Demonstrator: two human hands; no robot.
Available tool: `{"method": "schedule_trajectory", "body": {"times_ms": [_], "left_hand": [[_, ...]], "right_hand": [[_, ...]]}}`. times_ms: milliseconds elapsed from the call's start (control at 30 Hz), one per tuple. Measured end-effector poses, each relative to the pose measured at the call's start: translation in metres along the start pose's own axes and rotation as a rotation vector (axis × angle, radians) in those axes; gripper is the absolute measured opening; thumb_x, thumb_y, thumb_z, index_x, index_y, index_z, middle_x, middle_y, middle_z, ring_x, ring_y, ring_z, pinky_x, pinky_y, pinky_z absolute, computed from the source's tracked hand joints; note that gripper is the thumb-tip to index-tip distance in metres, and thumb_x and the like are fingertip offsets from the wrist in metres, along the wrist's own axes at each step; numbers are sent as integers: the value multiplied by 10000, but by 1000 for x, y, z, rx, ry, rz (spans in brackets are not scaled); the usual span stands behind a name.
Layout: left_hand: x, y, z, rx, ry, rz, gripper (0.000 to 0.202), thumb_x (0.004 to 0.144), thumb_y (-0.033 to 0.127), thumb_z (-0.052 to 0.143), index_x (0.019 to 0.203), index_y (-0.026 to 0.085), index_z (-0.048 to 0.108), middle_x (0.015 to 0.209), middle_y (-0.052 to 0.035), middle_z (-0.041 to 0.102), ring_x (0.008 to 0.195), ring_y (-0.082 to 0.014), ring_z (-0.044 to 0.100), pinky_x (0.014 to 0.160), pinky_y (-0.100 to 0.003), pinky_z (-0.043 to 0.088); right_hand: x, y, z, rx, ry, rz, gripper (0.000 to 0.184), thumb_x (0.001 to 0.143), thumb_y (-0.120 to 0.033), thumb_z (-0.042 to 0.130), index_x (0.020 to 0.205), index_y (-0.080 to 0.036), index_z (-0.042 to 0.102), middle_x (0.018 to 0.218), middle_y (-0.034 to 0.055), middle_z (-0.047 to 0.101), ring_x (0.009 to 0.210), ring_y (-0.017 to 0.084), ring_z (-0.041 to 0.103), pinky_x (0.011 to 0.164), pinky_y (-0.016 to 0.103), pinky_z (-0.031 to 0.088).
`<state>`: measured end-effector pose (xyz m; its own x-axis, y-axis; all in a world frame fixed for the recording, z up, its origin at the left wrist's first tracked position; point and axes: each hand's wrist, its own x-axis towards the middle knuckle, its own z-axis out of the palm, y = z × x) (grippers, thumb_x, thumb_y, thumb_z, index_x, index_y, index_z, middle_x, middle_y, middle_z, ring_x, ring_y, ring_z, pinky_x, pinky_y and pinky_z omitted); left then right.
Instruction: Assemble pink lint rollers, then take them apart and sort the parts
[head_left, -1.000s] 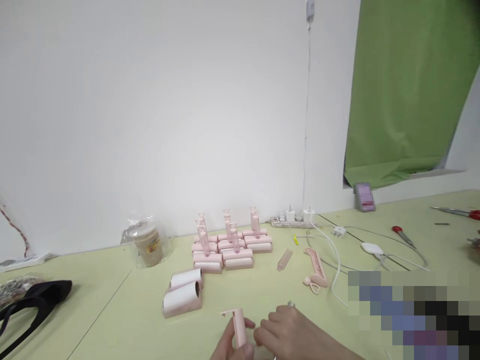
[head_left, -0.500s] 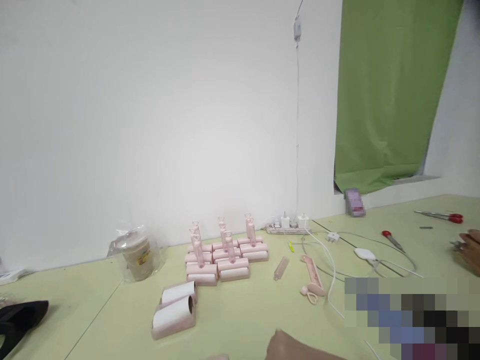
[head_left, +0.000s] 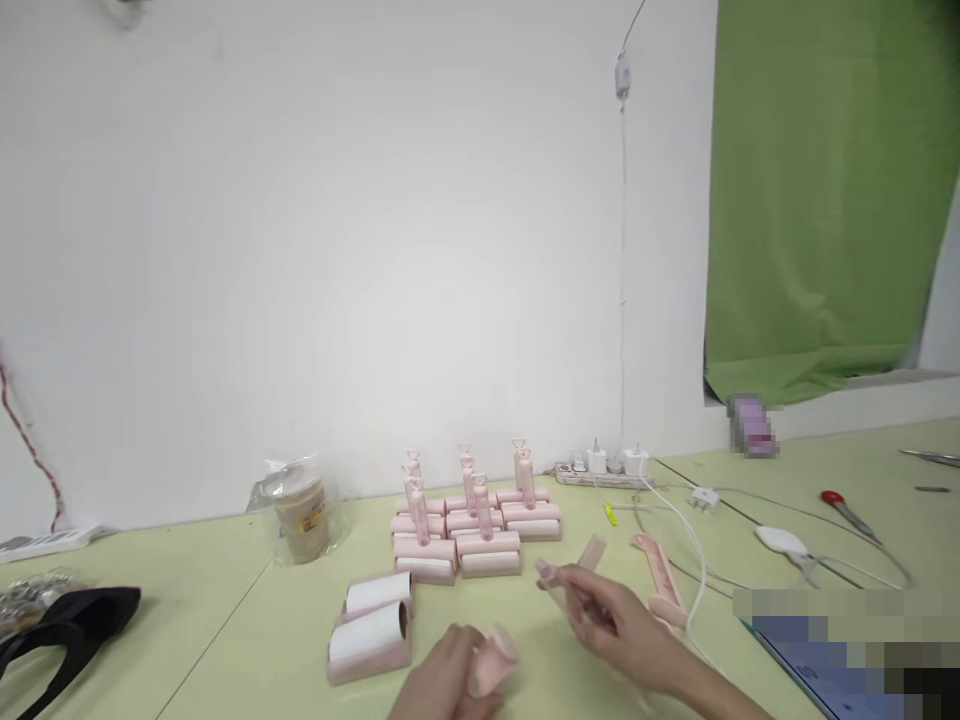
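My left hand (head_left: 442, 675), low in the middle, is closed around a pink plastic piece (head_left: 495, 660) with a rounded end, blurred by motion. To its right, my right hand (head_left: 604, 620) has its fingers pinched together around something pale that is smeared and partly hidden. Just behind those fingers shows a translucent pink handle (head_left: 592, 552); whether they touch it cannot be made out. A pink roller holder (head_left: 660, 570) lies beyond the right hand, its near end partly covered. Left of my hands are two white rolls (head_left: 367, 640) in pinkish covers.
Several pink lint rollers (head_left: 487, 552) stand grouped near the wall. A bagged cup (head_left: 300, 515) is left of them. A power strip (head_left: 600, 478), white cables (head_left: 694, 545), a red-handled tool (head_left: 844, 510) and a phone (head_left: 752, 425) lie rightward. A black object (head_left: 71, 620) sits at left.
The view has shifted, so things appear further right and lower. Both hands have come up into view, the left with a pink piece. The small heart-shaped loop by the holder no longer shows.
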<state>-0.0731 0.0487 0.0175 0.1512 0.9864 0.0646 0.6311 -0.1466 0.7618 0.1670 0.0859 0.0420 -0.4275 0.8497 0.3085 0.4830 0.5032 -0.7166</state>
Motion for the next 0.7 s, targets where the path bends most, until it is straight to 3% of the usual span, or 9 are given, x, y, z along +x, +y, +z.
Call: {"method": "schedule_trajectory", "body": {"times_ms": [100,200,267,333,433,500,533,633,700], "left_hand": [[29,-2,27,506,-168,184,289,631,212,613,919,208,591,962,-81,581,910,-284,508,784,-410,389],[44,-8,37,549,-113,318,483,604,257,645,1069,187,534,1033,-117,560,981,-321,464,844,-457,352],[43,-7,38,309,-21,389,494,667,337,600,1128,199,488,1080,-110,531,1020,-291,437,889,-430,327],[34,0,40,-64,22,299,395,782,450,430,1084,208,510,979,-81,555,914,-225,488,828,-368,375],[17,13,49,-657,-307,-78,653,782,634,134,906,170,578,612,-16,518,568,-145,495,581,-283,412],[5,19,56,-933,-566,-215,669,753,672,184,799,141,589,497,6,475,461,-108,456,484,-226,369],[-1,20,58,-1019,-607,-231,600,752,651,275,780,136,582,479,11,479,437,-93,448,458,-205,352],[-10,19,57,-1111,-513,-252,396,753,527,458,860,151,526,495,23,523,384,-75,449,396,-176,349],[-11,18,53,-1138,-453,-241,383,776,528,420,933,181,465,536,32,532,384,-87,477,374,-185,382]], "right_hand": [[-7,-12,18,-44,-64,-109,481,684,-137,483,1137,-263,379,703,-67,551,543,95,486,490,173,334],[-14,-15,21,-198,-27,-151,355,696,-218,557,1015,-270,411,757,-72,612,566,104,535,511,174,347],[-18,-13,20,-338,-31,-270,246,747,-268,548,974,-273,452,812,-51,626,583,104,561,523,179,356],[-21,-10,23,-467,-54,-445,220,819,-251,476,1035,-291,461,896,-18,616,618,98,579,538,183,366],[-24,-7,34,-622,-50,-565,271,853,-168,400,1078,-309,457,921,14,581,626,102,575,516,192,367],[-27,-6,40,-609,-54,-496,229,811,-191,471,1027,-266,475,862,24,548,569,109,547,472,196,362],[-28,-5,42,-558,-57,-433,227,771,-236,532,991,-243,475,854,25,525,555,110,531,465,202,367],[-29,-5,38,-323,-55,-185,352,649,-369,648,898,-228,443,883,10,465,590,111,497,510,219,393],[-28,-5,33,-186,-58,-37,235,727,-388,562,851,-237,432,849,-10,453,611,111,474,540,222,387]]}}
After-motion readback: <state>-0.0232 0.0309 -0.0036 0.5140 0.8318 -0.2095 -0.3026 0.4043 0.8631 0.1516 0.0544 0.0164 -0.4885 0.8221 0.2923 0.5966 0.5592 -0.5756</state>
